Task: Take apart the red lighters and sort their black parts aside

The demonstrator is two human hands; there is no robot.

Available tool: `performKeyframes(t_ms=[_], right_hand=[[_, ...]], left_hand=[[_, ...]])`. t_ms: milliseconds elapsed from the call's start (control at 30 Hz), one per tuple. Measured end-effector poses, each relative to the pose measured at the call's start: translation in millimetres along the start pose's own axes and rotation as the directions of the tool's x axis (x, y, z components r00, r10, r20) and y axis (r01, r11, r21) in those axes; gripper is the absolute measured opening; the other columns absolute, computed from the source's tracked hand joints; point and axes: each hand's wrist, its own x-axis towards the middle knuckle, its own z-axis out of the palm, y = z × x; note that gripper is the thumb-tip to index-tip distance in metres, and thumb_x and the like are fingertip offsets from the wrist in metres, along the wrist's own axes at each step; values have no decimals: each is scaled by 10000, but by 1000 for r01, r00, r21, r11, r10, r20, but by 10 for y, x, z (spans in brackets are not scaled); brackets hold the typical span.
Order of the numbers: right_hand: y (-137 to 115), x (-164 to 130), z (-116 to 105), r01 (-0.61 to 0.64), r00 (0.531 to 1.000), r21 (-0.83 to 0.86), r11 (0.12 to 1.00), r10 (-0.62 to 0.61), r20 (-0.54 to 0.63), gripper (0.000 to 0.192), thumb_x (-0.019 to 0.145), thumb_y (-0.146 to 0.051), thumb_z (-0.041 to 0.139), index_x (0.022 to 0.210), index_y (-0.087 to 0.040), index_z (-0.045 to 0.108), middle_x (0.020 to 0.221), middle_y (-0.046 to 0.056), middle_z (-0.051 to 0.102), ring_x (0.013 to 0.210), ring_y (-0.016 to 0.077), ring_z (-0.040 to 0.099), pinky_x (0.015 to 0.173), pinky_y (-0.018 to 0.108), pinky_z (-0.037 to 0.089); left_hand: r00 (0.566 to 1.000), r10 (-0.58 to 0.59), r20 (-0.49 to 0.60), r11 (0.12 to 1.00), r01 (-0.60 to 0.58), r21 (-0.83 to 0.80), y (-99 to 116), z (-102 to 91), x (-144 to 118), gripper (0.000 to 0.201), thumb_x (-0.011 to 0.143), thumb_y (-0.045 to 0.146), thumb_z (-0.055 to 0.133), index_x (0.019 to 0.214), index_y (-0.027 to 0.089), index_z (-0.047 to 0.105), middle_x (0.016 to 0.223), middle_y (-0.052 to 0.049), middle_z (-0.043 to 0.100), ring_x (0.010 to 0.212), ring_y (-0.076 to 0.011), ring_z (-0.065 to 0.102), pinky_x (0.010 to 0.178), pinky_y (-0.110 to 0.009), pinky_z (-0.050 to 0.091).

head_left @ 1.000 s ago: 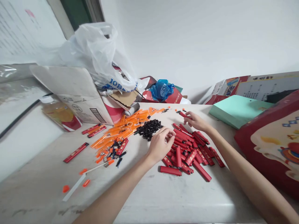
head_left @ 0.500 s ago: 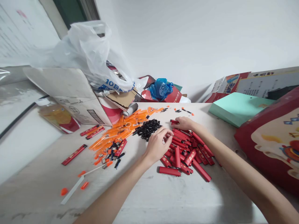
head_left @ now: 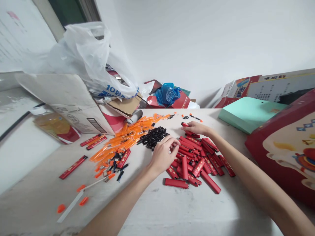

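A heap of red lighter casings [head_left: 197,160] lies on the pale table [head_left: 172,209]. My right hand [head_left: 197,128] rests on the far edge of that heap, fingers closed on one red casing [head_left: 184,124]. My left hand [head_left: 162,154] sits at the heap's left side, fingers pinched together close to a pile of small black parts [head_left: 154,136]; whether it holds a part I cannot tell. Orange translucent lighter inserts [head_left: 128,136] are spread to the left of the black pile.
A cardboard box [head_left: 73,105] with a white plastic bag [head_left: 93,62] stands at the back left. A mint-green box [head_left: 248,113] and a red printed box [head_left: 285,144] stand on the right. Loose red casings [head_left: 72,167] and orange caps [head_left: 81,188] lie left.
My right hand came down from above the table's far side onto the far edge of the red heap, still with a red casing. My left hand stayed pinched beside the black parts.
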Motion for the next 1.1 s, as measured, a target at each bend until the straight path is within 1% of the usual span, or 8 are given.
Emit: performKeyframes(t_ms=[133,300,500,633,767,933,1033,1100], right_hand=[[29,-161,-16,18,999,35,999,-16,-44,594,881,-763,465,683,-203,455,601,-20,448,520,116,377,513,278,312],[153,-408,-48,79,985,-33,996,-83,-153,573,890,-731,491,653,-211,443,589,-28,449,567,136,387,578,293,311],[259,-505,28,115,958,-65,991,-128,-257,513,946,-663,442,720,-207,503,684,8,568,647,177,465,659,311,351],[167,-589,38,119,937,-42,992,-126,-325,509,972,-659,404,771,-204,514,740,20,571,696,190,484,692,316,378],[-106,-853,43,132,910,17,991,-114,-398,497,1010,-653,337,803,-218,458,716,-12,448,673,169,416,644,299,354],[-465,-1208,305,218,953,358,908,-120,-277,459,1041,-612,323,796,-232,399,723,-35,363,634,145,338,594,279,346],[-537,-1305,535,179,974,499,848,-81,-212,434,1027,-618,375,839,-237,465,762,-21,435,653,153,399,620,288,419],[-535,-1335,656,142,985,580,802,-56,-163,407,1008,-625,425,942,-243,549,846,8,521,713,169,481,660,305,478]], left_hand=[[1000,-10,9,1000,10,6,15,-8,2,112,934,136,549,913,205,635,977,-15,671,782,-139,642,737,-269,500],[1000,1,16,1000,-2,20,28,-10,-1,101,936,144,554,908,208,628,987,-14,675,798,-142,647,750,-276,495],[999,27,33,998,-29,53,38,5,-9,109,948,153,543,904,204,629,979,-15,679,815,-149,647,740,-282,484],[999,21,35,997,-24,74,31,-7,-6,113,955,159,538,912,204,632,990,-20,673,825,-154,638,762,-290,483],[1000,3,25,1000,-4,22,51,-10,-14,98,965,180,535,944,203,629,1009,-25,672,874,-162,648,798,-294,485],[997,-60,-50,973,48,-227,186,-16,-54,240,1014,319,518,1220,211,578,1082,-49,674,928,-172,650,842,-304,499],[996,-84,-44,914,59,-401,304,-42,-79,353,1006,383,551,1316,215,548,1130,-69,655,931,-169,644,821,-293,512],[998,-52,-19,887,37,-461,378,-61,-88,324,983,386,599,1260,218,613,1122,-70,650,917,-165,637,788,-279,513]])
